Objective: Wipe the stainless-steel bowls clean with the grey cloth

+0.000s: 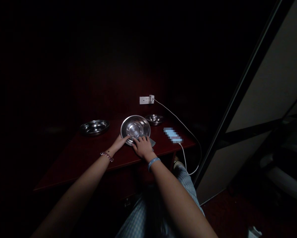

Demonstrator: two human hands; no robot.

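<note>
A shiny steel bowl (134, 127) is tilted up over the front part of the table, its inside facing me. My left hand (119, 143) grips its lower left rim, thumb over the edge and the other fingers hidden behind. My right hand (142, 146) is at the lower right of the bowl, its fingers bent over the near rim. From under this hand sticks out a grey cloth (152, 141), mostly covered by the palm and fingers.
On the dark red table (71, 165) are a steel bowl (95, 127) at left and a smaller one (155, 119) behind. A blurred-out phone (172, 135) lies at right, its white cable (185, 123) running past the table edge to a wall socket (144, 100). A pale panel (267, 96) stands right.
</note>
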